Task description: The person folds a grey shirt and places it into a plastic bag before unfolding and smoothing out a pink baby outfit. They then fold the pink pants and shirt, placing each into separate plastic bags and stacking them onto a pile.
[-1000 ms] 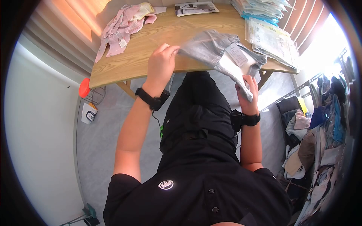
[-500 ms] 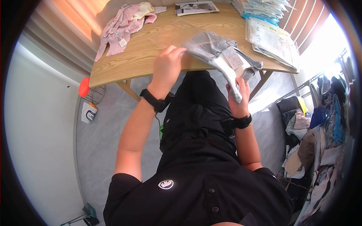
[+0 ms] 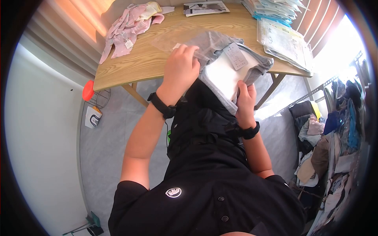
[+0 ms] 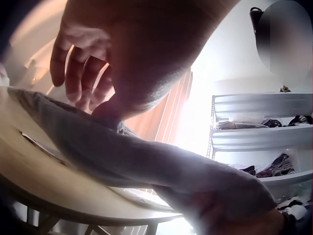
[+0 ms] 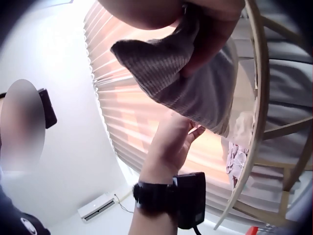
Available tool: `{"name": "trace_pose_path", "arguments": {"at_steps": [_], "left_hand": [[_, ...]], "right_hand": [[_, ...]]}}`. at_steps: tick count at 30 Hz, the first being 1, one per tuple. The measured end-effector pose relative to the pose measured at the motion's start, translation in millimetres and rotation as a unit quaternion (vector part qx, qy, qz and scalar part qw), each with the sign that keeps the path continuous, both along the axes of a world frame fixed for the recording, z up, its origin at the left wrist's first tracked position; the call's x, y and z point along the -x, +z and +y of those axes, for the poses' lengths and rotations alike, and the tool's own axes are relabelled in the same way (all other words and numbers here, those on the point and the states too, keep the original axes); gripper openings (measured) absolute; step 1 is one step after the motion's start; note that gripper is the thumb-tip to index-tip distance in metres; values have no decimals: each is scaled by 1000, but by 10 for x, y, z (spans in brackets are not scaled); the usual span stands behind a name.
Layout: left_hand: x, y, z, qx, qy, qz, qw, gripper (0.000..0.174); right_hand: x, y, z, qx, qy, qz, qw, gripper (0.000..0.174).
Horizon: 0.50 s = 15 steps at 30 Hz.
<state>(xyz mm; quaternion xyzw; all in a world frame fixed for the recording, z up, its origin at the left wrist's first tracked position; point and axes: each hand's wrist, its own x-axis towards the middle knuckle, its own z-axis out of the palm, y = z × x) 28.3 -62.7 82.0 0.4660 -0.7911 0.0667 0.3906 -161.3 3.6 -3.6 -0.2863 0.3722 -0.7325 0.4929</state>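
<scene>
A grey garment [image 3: 220, 92] with a white panel [image 3: 222, 70] facing up is held over the table's front edge. On it lies a printed tag [image 3: 235, 57]. Clear plastic [image 3: 169, 38] spreads from the garment's far left part over the tabletop. The left hand [image 3: 180, 70] pinches the plastic beside the garment's left edge; in the left wrist view, that hand [image 4: 127, 54] has its fingers curled above the grey cloth [image 4: 122, 154]. At the near right corner the right hand [image 3: 246, 104] grips the cloth, thumb on top. Ribbed cloth [image 5: 151, 66] shows beneath the right hand [image 5: 215, 34].
Pink clothing [image 3: 128, 29] with a tag lies at the table's [image 3: 106, 74] back left, a printed sheet [image 3: 205, 8] at the back. Bagged items [image 3: 285, 43] are stacked at the right. Clothes-filled shelving [image 3: 334, 145] stands right; a red object [image 3: 88, 91] is at left.
The left hand has moved right and the right hand left and nearer the body. The garment has turned, showing more of its white panel, and the tag has shifted left.
</scene>
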Motion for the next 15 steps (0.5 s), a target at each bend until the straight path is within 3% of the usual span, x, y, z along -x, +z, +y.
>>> {"name": "trace_pose_path", "arguments": {"at_steps": [5, 15], "left_hand": [[40, 116, -53, -29, 7, -28, 999, 19], [115, -19, 34, -120, -78, -25, 989, 23]], "right_hand": [[-83, -99, 11, 85, 29, 54, 995, 24], [-121, -111, 10, 61, 27, 107, 992, 19]]}}
